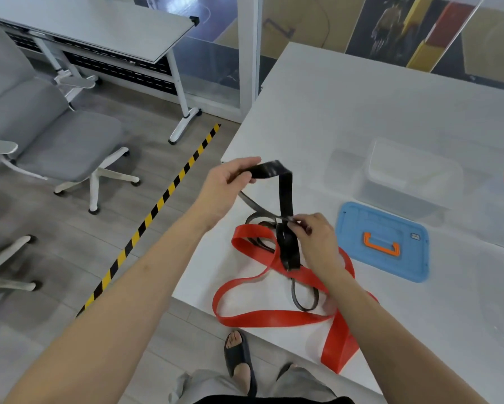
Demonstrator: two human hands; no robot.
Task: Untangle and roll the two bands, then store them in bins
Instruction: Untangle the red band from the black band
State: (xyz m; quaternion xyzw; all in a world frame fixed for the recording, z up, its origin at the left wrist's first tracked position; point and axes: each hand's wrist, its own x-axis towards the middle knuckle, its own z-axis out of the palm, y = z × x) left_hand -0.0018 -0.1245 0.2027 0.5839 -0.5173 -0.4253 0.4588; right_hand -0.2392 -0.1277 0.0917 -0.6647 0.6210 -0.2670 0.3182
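- The black band (285, 193) is a flat, wide, slightly shiny strip; where it turns edge-on it shows as a thin dark line.
- The red band (274, 319) is wider, a smooth bright red, and twisted into open loops.
- Both bands are at the near left corner of the white desk (361, 112), crossing each other in a tangle.
- The left hand (227, 185) is raised above the desk's left edge. Its fingers (245, 167) pinch one end of the black band between thumb and curled fingertips.
- The right hand (314, 237) is low over the tangle. Its fingers (300, 225) are drawn together and pinch the black band where it meets the coils.
- Between the hands the black band runs a short way right from the left fingers, folds, then drops steeply toward the right fingers, so that stretch stands almost upright.
- Below the right fingers a doubled black piece lies across the red band, pointing toward the near edge.
- Thin black loops curl left of the right hand, and another sits inside a red loop by the right forearm.
- The red band's long run lies along the near edge. One end hangs over that edge, under the right forearm.
- A blue lid (355, 228) with an orange handle (381, 243) lies flat just right of the right hand.
- A clear bin (405, 176) stands behind the lid, further from the near edge.
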